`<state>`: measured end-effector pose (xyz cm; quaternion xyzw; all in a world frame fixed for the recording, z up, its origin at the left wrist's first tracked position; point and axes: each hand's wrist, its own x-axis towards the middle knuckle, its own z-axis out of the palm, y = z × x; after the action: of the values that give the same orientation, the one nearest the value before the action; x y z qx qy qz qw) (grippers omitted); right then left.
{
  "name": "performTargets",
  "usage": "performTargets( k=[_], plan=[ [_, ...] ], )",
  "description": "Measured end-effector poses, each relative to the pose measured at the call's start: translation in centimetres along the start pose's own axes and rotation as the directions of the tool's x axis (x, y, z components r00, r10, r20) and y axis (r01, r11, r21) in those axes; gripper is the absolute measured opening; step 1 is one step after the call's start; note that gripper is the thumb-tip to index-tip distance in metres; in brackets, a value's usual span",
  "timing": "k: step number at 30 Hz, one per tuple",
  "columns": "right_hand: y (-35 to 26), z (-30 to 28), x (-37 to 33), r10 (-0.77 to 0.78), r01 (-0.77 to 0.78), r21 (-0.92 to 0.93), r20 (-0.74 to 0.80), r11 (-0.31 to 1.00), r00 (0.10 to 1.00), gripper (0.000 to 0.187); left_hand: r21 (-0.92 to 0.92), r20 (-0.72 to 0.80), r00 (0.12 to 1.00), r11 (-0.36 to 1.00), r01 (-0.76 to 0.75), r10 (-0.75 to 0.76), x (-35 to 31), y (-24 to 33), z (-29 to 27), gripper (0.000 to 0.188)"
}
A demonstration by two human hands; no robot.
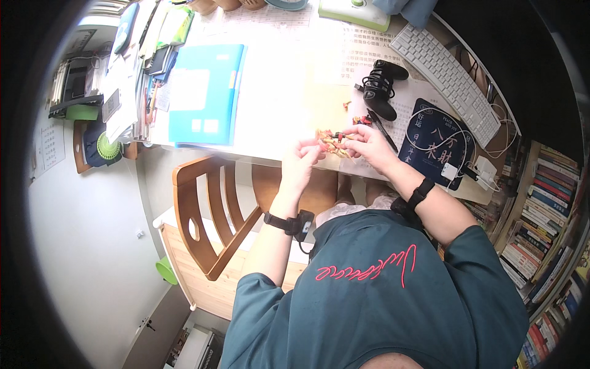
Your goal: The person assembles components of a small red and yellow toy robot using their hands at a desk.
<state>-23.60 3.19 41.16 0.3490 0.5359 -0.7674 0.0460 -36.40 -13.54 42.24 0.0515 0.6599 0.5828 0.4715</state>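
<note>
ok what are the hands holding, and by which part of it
A small red-and-gold object: the left hand pinches its left edge, the right hand its right side.

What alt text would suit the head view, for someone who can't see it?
A person's left hand and right hand hold a small gold-and-red object at the near edge of a desk. A blue folder lies to the left; a black game controller and a white keyboard lie to the right.
</note>
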Motion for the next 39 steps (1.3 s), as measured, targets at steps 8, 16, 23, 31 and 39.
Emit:
performTargets(
  k=[8,16,23,31,39],
  plan=[
    [-0.3,-0.1,-0.2,-0.051,0.052,-0.075,0.015,0.996,0.999,0.022,0.211,-0.06,0.981,0.963,-0.169,0.185,-0.6,0.5,0.6,0.019],
    [0.2,-0.2,-0.6,-0.078,0.081,-0.058,0.047,0.995,0.996,0.019,0.507,0.036,0.895,0.764,-0.4,0.444,-1.6,2.1,0.8,0.012],
    [-0.6,0.3,-1.4,-0.1,0.1,0.004,0.054,0.995,0.994,0.021,-0.113,0.1,0.985,0.985,-0.132,0.144,-1.7,1.6,0.5,0.015],
    [1.2,-0.1,-1.0,-0.235,0.224,-0.215,-0.031,0.951,0.971,0.019,-0.134,0.152,0.985,0.989,-0.061,0.081,-1.7,1.6,0.8,0.017],
    [-1.2,0.0,-2.8,-0.06,0.059,0.016,0.031,0.998,0.998,0.018,-0.022,0.097,0.991,0.996,-0.086,0.088,-1.8,0.4,0.3,0.015]
  ],
)
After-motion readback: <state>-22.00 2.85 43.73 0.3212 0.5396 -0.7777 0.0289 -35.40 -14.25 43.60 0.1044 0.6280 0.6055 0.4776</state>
